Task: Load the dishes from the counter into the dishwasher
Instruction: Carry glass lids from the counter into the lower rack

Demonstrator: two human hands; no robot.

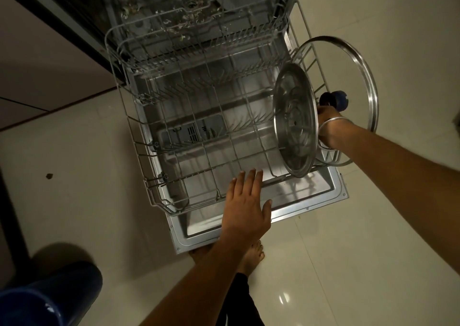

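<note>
- The right hand point(327, 124) is at the right side of the pulled-out lower rack point(199, 126), behind an upright steel plate point(295, 119). Its fingers are hidden by the plate, so I cannot tell how far they are curled or whether they grip the glass lid point(348, 89) at its dark blue knob point(333, 99).
- The left hand point(246, 201) is open with straight fingers, its tips at the rack's front edge, holding nothing.
- The steel plate stands on edge among the tines at the rack's right end. The glass lid with its steel rim stands just beside it, overhanging the right wall of the rack.
- Risk: the lid sits high and partly outside the rack; if it is let go before its rim settles between tines, it could tip outward onto the tiled floor point(348, 251) and break.
- Risk: lid and plate are close together, so pushing the lid inward could knock the plate over or clatter against it.
- Risk: a push from the left hand could roll the rack and unsettle both pieces.
- The rack rests over the open dishwasher door point(311, 199), with the upper rack point(194, 27) above it; food scraps lie inside the tub.
- The floor is pale glossy tile in dim light. A blue bucket point(49, 298) stands at lower left, and the person's bare foot point(254, 256) shows below the door.
</note>
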